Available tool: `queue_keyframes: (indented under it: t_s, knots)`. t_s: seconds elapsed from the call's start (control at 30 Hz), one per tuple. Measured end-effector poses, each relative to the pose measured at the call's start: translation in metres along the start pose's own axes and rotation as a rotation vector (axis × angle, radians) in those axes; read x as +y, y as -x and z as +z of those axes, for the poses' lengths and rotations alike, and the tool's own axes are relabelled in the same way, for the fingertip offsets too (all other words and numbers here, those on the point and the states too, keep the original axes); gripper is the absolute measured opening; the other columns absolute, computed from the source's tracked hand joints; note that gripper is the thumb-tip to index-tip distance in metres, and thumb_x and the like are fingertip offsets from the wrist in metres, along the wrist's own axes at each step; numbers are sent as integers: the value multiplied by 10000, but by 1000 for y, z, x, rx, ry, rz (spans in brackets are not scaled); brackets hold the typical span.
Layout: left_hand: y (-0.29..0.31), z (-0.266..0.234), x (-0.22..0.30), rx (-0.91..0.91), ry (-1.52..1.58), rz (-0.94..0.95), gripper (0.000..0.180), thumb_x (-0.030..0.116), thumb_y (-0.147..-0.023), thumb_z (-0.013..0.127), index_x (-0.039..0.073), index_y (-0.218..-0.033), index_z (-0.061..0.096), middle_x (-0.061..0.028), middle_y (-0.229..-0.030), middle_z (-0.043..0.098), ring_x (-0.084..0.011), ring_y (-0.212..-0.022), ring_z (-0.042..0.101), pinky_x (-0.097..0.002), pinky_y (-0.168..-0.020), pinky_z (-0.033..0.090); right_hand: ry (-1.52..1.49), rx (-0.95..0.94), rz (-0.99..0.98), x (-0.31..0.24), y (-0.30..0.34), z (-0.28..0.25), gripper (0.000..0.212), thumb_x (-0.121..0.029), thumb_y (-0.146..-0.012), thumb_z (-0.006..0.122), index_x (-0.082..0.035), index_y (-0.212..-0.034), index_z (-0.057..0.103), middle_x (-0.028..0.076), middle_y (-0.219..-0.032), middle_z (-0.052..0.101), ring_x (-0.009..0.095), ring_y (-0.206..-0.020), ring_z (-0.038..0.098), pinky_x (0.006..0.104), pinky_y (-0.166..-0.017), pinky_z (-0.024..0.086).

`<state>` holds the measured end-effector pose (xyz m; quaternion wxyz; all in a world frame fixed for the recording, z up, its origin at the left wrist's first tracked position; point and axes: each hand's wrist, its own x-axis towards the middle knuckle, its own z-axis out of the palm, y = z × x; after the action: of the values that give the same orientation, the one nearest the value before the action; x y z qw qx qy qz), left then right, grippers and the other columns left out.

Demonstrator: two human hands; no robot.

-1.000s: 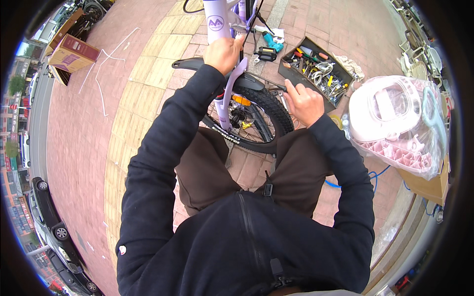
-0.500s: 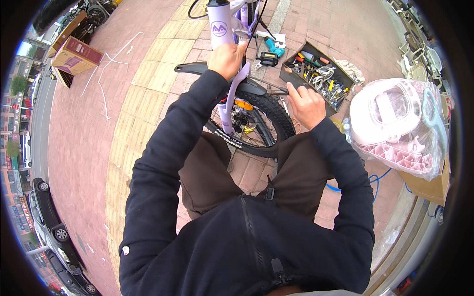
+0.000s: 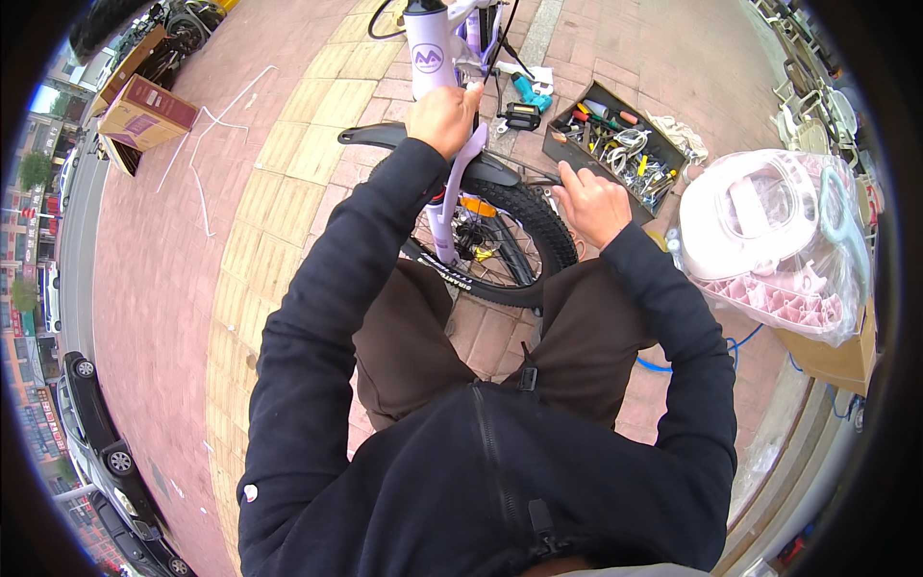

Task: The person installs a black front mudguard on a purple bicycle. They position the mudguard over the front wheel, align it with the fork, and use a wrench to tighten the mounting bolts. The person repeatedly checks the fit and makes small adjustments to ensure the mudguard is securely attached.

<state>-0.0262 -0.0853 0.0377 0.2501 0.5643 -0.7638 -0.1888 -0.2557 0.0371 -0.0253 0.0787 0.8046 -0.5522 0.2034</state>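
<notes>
A bicycle with a lilac and white head tube (image 3: pixel 428 60) stands in front of me, its front wheel (image 3: pixel 550 226) between my knees. My left hand (image 3: pixel 444 119) is closed around the top of the lilac fork (image 3: pixel 439 231), just under the head tube. A black mudguard (image 3: pixel 373 135) sticks out on both sides of the fork. In my right hand (image 3: pixel 593 204), above the tyre's right side, is the end of a thin dark rod-like tool (image 3: pixel 538 176). It reaches left toward the fork, where its tip is hard to make out. An orange reflector (image 3: pixel 478 206) shows at the wheel.
An open toolbox (image 3: pixel 574 152) full of hand tools lies beyond my right hand. Near it are a teal power drill (image 3: pixel 530 93) and a black pedal (image 3: pixel 522 117). Bagged white and pink plastic parts (image 3: pixel 750 231) stand at right, a cardboard box (image 3: pixel 149 112) at far left.
My right hand has shifted slightly left with the rod-like tool. My left hand keeps its hold on the fork, and the bicycle stays in place.
</notes>
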Motion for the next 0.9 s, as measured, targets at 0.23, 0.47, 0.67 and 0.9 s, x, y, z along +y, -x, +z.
queue_keyframes:
  t_s: [0.23,0.47,0.67,0.9]
  knots:
    - [6,7,8,33,-54,54,470,446,-915,442,66,-775,681,-87,-573,599,-253,-609,615,-364,-611,458,-651,-428,247,25,-20,0,239,-236,-855,570,-13,-910,637,134,-630,606,269,-573,608,394,-549,467]
    - [6,6,15,33,-49,58,476,443,-914,442,58,-758,674,-101,-577,601,-281,-613,615,-380,-606,455,-265,-73,114,10,-1,-3,213,-261,-856,578,-78,-954,622,119,-721,624,323,-617,606,418,-529,473]
    - [8,13,14,19,-39,63,482,446,-917,442,55,-759,674,-105,-573,597,-280,-610,612,-374,-602,455,-47,-71,51,14,-1,0,260,-317,-879,546,-79,-775,556,121,-640,594,318,-588,601,416,-474,458]
    - [3,12,17,3,-55,45,492,452,-912,430,54,-760,678,-126,-590,600,-311,-649,613,-405,-631,449,-851,-678,493,37,-23,-2,398,-348,-871,516,23,-750,591,136,-573,534,268,-543,487,379,-573,422]
